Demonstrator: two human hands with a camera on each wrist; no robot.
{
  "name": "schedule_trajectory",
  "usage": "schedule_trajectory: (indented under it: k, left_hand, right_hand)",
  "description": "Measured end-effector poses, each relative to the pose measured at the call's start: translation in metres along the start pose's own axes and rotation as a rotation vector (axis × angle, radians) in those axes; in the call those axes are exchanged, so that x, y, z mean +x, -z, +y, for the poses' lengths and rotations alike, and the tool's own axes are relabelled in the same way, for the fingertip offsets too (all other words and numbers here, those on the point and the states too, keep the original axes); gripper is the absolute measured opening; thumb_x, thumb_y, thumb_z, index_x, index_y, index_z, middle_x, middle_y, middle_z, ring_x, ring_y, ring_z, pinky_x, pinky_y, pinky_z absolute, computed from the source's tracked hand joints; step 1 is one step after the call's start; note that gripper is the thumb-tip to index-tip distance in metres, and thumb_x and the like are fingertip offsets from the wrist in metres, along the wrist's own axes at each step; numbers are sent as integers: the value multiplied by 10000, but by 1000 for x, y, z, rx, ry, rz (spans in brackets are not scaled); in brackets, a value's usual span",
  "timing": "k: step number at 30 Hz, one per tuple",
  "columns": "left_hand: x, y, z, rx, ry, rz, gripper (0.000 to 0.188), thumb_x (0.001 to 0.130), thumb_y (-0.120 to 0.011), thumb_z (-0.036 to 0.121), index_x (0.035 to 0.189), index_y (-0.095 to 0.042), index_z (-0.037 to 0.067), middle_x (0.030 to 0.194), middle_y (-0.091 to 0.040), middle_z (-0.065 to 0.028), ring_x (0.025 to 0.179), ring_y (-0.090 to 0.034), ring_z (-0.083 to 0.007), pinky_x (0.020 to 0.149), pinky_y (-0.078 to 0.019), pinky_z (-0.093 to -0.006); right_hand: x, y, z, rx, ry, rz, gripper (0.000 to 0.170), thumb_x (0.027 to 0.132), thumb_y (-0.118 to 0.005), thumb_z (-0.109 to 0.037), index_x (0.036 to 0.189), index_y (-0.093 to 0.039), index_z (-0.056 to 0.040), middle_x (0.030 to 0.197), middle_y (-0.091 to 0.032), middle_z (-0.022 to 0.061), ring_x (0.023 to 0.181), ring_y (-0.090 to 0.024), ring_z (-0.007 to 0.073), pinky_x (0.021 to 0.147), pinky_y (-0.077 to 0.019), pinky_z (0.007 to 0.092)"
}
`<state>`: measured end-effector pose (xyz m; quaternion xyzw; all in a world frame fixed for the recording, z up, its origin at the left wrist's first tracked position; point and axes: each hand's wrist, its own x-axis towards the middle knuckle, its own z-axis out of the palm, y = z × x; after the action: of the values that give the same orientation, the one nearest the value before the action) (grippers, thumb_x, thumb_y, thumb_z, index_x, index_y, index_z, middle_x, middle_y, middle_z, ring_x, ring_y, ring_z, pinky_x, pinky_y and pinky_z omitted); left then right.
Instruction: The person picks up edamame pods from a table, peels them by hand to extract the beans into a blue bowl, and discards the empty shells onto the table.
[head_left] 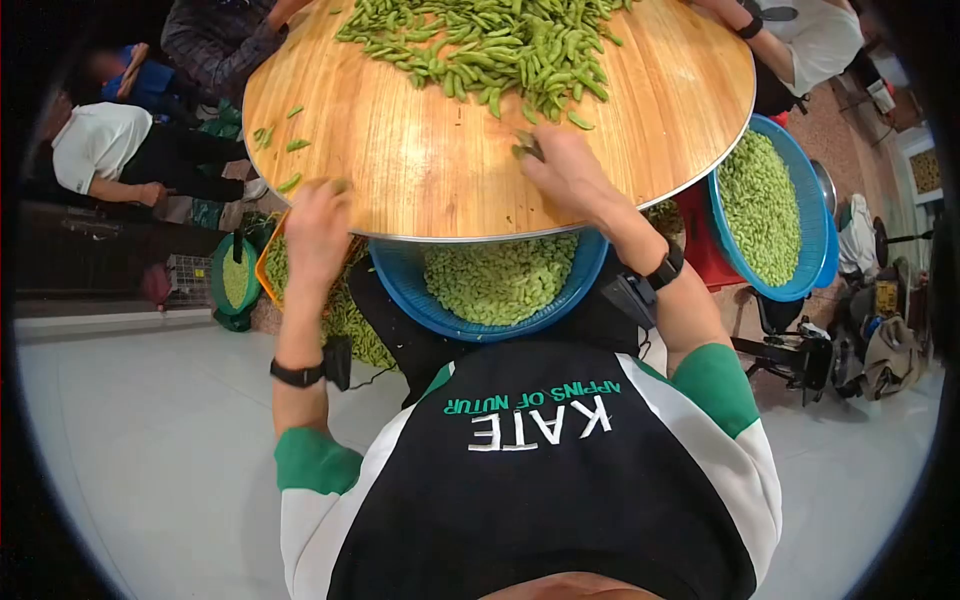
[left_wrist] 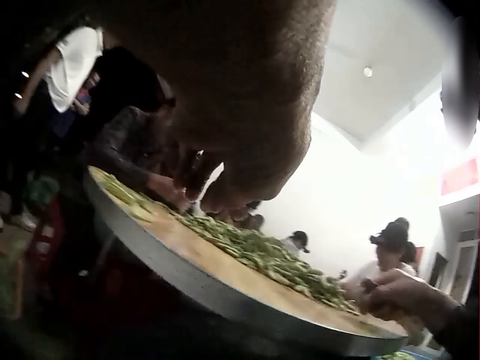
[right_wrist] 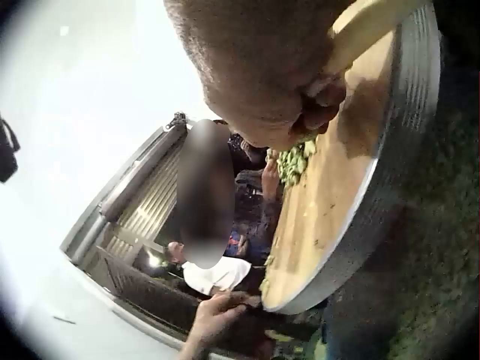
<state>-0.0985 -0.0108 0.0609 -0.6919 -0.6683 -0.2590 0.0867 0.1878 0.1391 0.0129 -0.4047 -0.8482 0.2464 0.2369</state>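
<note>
In the head view, my right hand [head_left: 570, 175] is over the round wooden tabletop [head_left: 400, 200], its curled fingers pinching a dark green soybean pod [head_left: 527, 147] that is partly hidden. A large heap of green soybean pods [head_left: 500, 50] lies just beyond it. My left hand [head_left: 318, 235] is at the tabletop's front left edge with fingers bent; I cannot tell whether it holds anything. Close to it lies a loose pod [head_left: 290, 183]. Below the near edge, a blue basin [head_left: 400, 290] holds shelled green beans [head_left: 500, 280].
Another blue basin [head_left: 800, 165] of shelled beans stands at the right. An orange basket [head_left: 268, 275] and a green basin [head_left: 222, 285] are on the left, with a pile of pods [head_left: 350, 325] below the table edge. Other people are around the table, one in a white shirt [head_left: 100, 145].
</note>
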Motion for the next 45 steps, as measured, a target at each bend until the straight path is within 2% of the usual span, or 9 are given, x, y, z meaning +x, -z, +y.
schedule_trajectory:
  k: [2, 6, 8, 12, 17, 23, 26, 28, 45]
  left_hand:
    - [23, -27, 27, -221, 33, -74, 169, 787, -564, 17, 945, -624, 27, 927, -605, -161, 862, -582, -341, 762, -474, -407]
    - [76, -80, 73, -403, -162, -110, 165, 845, -571, 63, 989, -642, 27, 879, -617, -167, 834, -618, -320, 713, -488, -377]
    - [97, -113, 86, -360, -194, -172, 172, 844, -594, 150, 952, -633, 22, 872, -612, -178, 853, -612, -335, 734, -486, -402]
    - [116, -157, 113, -214, -51, -186, 233, 814, -602, 220, 898, -599, 3, 878, -606, -203, 878, -596, -382, 764, -485, -444]
    - [123, -156, 111, -113, 48, -319, 213, 801, -570, 172, 910, -578, -10, 908, -603, -216, 886, -590, -407, 765, -485, -467]
    - [106, -154, 97, -131, -197, -139, 162, 823, -562, 117, 891, -561, -30, 851, -609, -205, 782, -616, -363, 691, -500, -447]
    - [89, -122, 106, -620, 134, -407, 137, 867, -581, 118, 867, -569, -18, 744, -611, -114, 620, -594, -202, 545, -485, -327]
    - [73, -108, 112, -1246, 420, -540, 139, 888, -610, 143, 856, -585, 10, 693, -587, -14, 551, -506, -58, 460, -404, -203]
    - [33, -98, 110, -1471, 492, -339, 67, 880, -609, 97, 856, -594, 37, 709, -594, 9, 581, -497, -27, 507, -375, -175]
  right_hand:
    - [10, -3, -13, 546, -158, -132, 249, 844, -565, -176, 930, -540, 57, 744, -614, 147, 610, -617, 229, 542, -487, 368]
    - [1, 7, -10, 681, -152, -107, 258, 863, -547, -162, 976, -543, 69, 742, -590, 87, 538, -562, 129, 462, -453, 286]
    - [-13, 9, 9, 675, -297, 93, 270, 885, -535, -164, 1033, -543, 62, 776, -595, 95, 480, -513, 104, 412, -407, 235]
    - [-37, 19, 25, 945, -426, 120, 276, 920, -502, -162, 1109, -534, 36, 820, -585, 73, 477, -469, 68, 389, -359, 204]
    - [-40, 21, 26, 954, -360, 79, 270, 949, -465, -155, 1137, -522, 29, 808, -571, 58, 505, -471, 61, 411, -365, 195]
    - [-45, 16, 16, 1126, -353, -17, 279, 974, -441, -168, 1185, -501, 4, 818, -564, 50, 517, -441, 59, 419, -357, 192]
    - [-47, 13, 4, 1280, -388, -51, 263, 979, -445, -168, 1194, -500, -26, 828, -564, 49, 531, -432, 63, 420, -346, 188]
    - [-49, 6, 1, 1463, -405, -102, 216, 980, -462, -161, 1166, -516, -65, 834, -561, 41, 561, -437, 69, 420, -333, 182]
    - [-67, -2, -23, 1525, -257, -216, 198, 969, -466, -132, 1132, -525, -37, 818, -557, 23, 538, -438, 68, 418, -345, 190]
